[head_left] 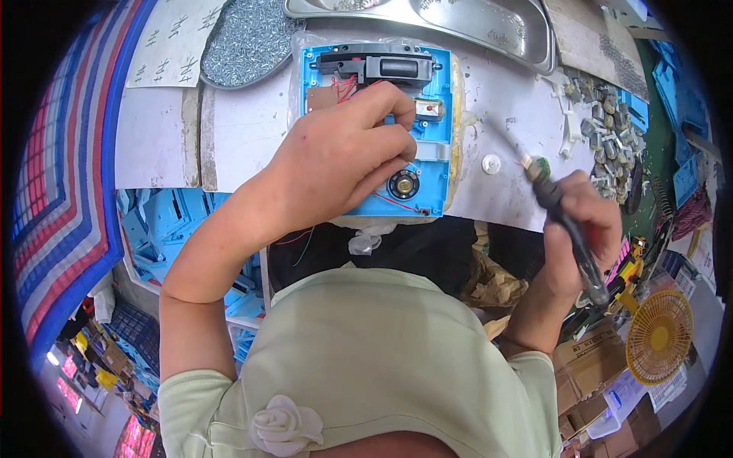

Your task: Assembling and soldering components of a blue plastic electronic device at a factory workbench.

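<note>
A light-blue plastic housing (437, 177) lies open before me, holding a black module (397, 69), red wires (347, 88), a small metal-cased motor (429, 109) and a round speaker (403, 184). Over its middle is my left hand (347, 141), fingers bent and drawn together; whatever they pinch is hidden. To the right of the housing, above the table's front edge, my right hand (584, 225) is wrapped round a black-handled tool (569, 221). The tool's thin grey shaft is blurred and points up-left, and there is a green patch by its collar.
A dark dish of small screws (248, 42) and a metal tray (489, 30) stand along the back. A white round piece (491, 164) lies right of the housing, with a pile of small metal parts (611, 137) farther right. Blue plastic parts (168, 229) fill a box below left.
</note>
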Demonstrator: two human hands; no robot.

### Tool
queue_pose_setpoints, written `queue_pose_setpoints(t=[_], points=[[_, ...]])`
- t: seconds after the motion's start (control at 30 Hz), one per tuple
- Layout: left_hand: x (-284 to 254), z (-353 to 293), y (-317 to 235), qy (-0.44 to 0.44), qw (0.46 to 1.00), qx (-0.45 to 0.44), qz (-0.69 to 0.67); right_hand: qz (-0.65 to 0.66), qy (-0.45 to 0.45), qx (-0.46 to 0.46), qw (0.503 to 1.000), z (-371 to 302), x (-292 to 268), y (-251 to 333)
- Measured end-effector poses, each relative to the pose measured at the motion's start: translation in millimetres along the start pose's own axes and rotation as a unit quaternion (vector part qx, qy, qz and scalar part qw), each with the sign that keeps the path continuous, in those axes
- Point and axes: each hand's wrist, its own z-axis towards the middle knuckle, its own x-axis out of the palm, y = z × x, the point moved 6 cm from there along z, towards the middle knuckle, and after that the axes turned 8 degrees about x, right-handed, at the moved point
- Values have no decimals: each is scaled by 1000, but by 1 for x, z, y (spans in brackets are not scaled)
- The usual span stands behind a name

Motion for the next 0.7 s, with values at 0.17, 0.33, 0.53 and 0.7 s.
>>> queue_pose_setpoints(t=[0.17, 0.33, 0.53, 0.7], points=[[4, -2, 0, 9, 1000, 13, 5, -2, 75, 14, 997, -3, 14, -4], [3, -2, -1, 11, 1000, 22, 18, -49, 103, 9, 993, 3, 29, -6], [3, -4, 2, 16, 1000, 11, 6, -55, 103, 9, 993, 4, 32, -8], [3, -3, 0, 21, 999, 21, 18, -65, 99, 16, 993, 3, 36, -10]])
